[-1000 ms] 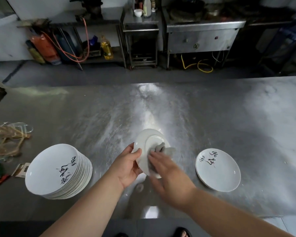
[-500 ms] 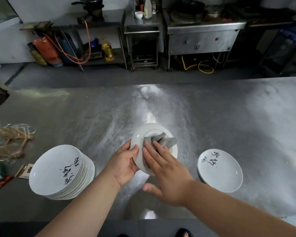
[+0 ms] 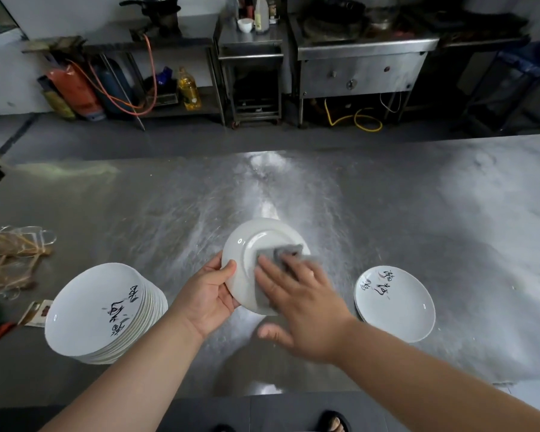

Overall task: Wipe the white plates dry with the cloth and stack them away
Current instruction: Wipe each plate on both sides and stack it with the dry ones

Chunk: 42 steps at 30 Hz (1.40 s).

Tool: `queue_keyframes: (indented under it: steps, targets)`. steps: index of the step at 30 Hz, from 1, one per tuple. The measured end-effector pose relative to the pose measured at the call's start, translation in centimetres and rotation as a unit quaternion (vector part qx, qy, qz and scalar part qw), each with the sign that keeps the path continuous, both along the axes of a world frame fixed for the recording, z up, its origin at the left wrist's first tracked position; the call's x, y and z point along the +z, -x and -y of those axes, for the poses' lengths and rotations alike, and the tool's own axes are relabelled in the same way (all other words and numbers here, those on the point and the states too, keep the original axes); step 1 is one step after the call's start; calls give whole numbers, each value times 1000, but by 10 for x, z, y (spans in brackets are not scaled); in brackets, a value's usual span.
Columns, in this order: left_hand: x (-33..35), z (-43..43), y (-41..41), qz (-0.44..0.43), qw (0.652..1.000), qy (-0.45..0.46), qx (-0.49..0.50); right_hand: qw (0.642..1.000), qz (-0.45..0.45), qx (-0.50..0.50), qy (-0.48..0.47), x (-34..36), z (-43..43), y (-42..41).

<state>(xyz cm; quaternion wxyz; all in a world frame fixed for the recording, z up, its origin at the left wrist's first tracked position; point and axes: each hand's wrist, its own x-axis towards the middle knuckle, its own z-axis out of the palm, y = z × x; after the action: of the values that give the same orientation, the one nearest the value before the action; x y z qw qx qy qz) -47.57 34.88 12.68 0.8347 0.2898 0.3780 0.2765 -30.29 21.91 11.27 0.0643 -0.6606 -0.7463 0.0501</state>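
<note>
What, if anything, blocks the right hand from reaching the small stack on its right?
Probably nothing, so yes: only bare table lies between the right hand and the small stack. It is busy, pressing the cloth on the plate the left hand grips.

Steel table bears tall plate stack, short plate pile, twine.

Commercial kitchen. Evidence: broad scuffed stainless-steel worktable; steel cooking range with front knobs behind it; orange gas cylinder and orange hose; yellow cooking-oil bottle; tall stack of white plates.
</note>
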Motion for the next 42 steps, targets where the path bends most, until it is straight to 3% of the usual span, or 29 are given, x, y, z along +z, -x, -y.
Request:
queue_keyframes:
  steps: [4,13,20,24,31,34,36,38,40,42]
  targets:
    - [3,3,3,21,1000,6,-8,997,-22,-67,11,12,-26,-28]
    - [11,4,1,23,999,16,39,1000,-17,-2,-23,-7,11,-8]
    - [27,4,-11,54,997,11,45,983,-144,-100,-63,5,-2,-16]
    - [25,3,-10,51,997,16,60,992,-106,-56,-47,-5,24,5]
    - [36,4,0,-7,987,-90,-135,988,-110,-33,-98,34,-28,-29]
    - [44,3,-2,-15,984,-95,-149,989,-41,60,-126,50,-40,-21]
    - [46,4,-1,-27,983,-108,-149,986,-35,69,-147,51,-44,-24]
    - [46,5,1,-26,985,-108,-134,982,-107,11,-153,46,-45,-28]
    - [44,6,5,-14,990,-95,-108,964,-220,-99,-107,39,-38,-31]
    - [41,8,9,-6,994,-75,-80,951,-264,-147,-60,32,-29,-32]
